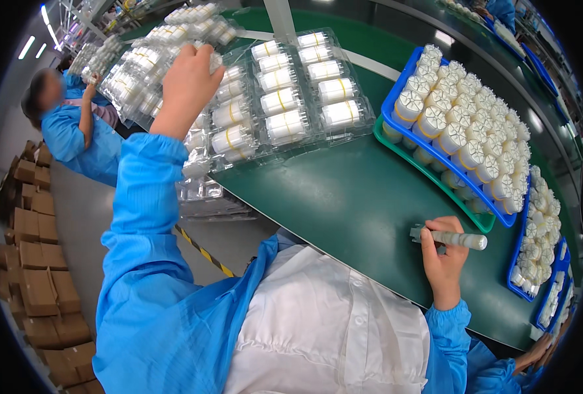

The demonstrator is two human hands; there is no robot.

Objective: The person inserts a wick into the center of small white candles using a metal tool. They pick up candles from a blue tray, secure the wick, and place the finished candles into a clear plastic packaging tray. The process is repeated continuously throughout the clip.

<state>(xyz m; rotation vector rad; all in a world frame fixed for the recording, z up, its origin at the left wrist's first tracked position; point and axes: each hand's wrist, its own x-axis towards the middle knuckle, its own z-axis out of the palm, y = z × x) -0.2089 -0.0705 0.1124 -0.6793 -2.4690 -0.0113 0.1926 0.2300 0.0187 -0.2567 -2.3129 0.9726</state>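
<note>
My right hand (444,259), low over the green tabletop, is closed round a white cylindrical part (459,240) lying nearly level, with a pronged end toward the left. My left hand (191,79) reaches to the far left, over the clear plastic trays (308,141). Its fingers bend down and look closed; a whitish piece shows by the fingertips, but what they hold is mostly hidden. Rows of white cylinders (279,100) with yellow bands lie in the tray compartments beside that hand.
On the right, a blue tray (459,172) of upright white cylinders sits over a green tray (429,177). More blue trays (520,287) stand beyond. A co-worker in blue (74,134) stands at far left near stacked cardboard boxes (38,262). Another person's hand (534,354) shows at lower right.
</note>
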